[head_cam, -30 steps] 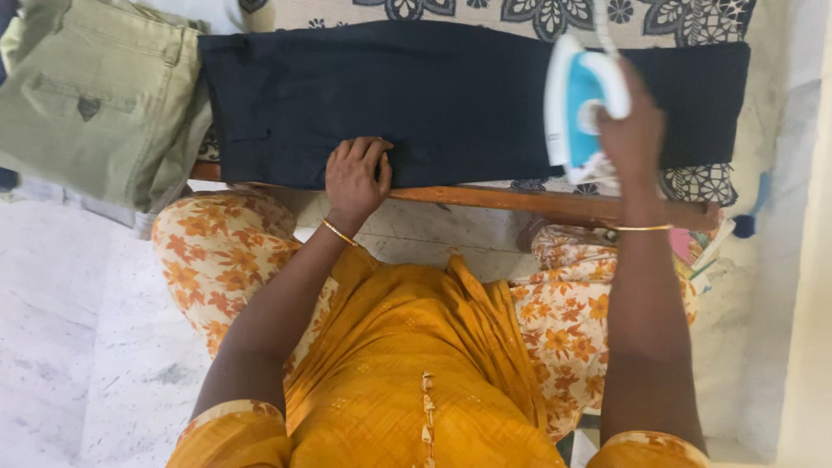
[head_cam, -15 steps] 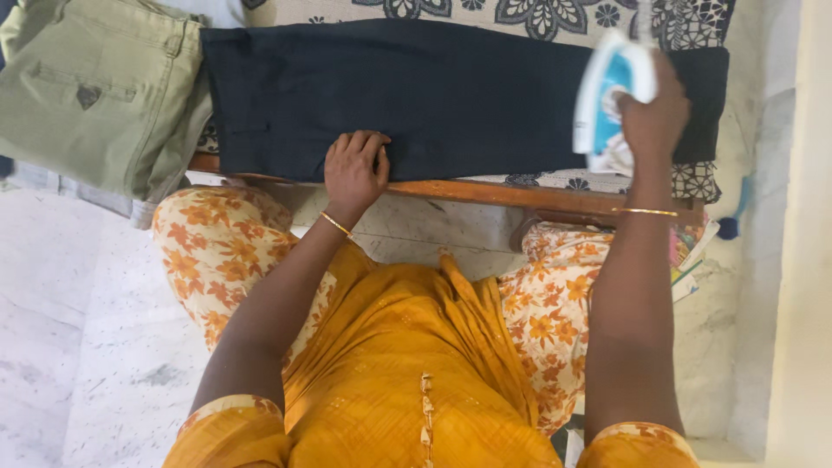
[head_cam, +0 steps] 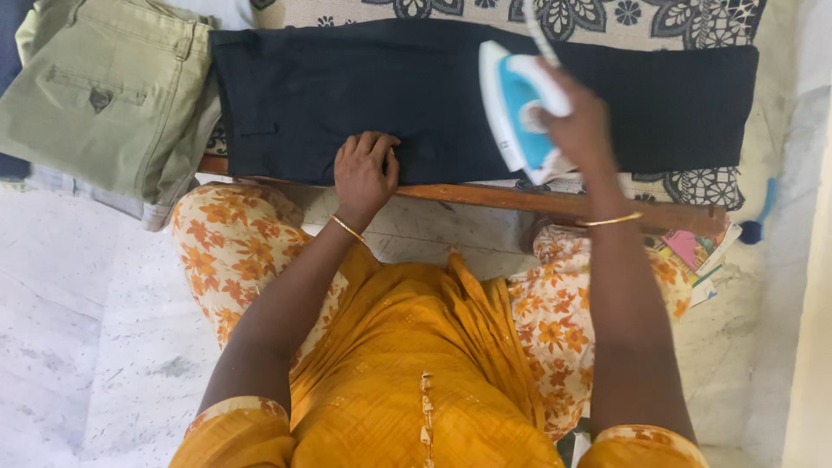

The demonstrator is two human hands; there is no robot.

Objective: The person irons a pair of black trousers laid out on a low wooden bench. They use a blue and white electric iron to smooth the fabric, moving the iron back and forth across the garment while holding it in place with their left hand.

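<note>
Dark navy trousers (head_cam: 416, 95) lie flat along a low wooden board (head_cam: 485, 198) covered with a floral cloth (head_cam: 607, 17). My left hand (head_cam: 365, 170) rests palm down on the near edge of the trousers, fingers together, holding nothing. My right hand (head_cam: 579, 126) grips the handle of a white and teal clothes iron (head_cam: 513, 113), which sits on the trousers right of the middle, its cord leading up out of view.
Folded olive-green trousers (head_cam: 104, 95) lie at the left end of the board, partly over the edge. Papers (head_cam: 693, 256) sit on the marble floor (head_cam: 78, 338) under the board's right end. A blue object (head_cam: 756, 227) stands near the white wall on the right.
My right hand has slid the iron leftward along the trousers, from the right end toward the middle. My left hand has stayed in place.
</note>
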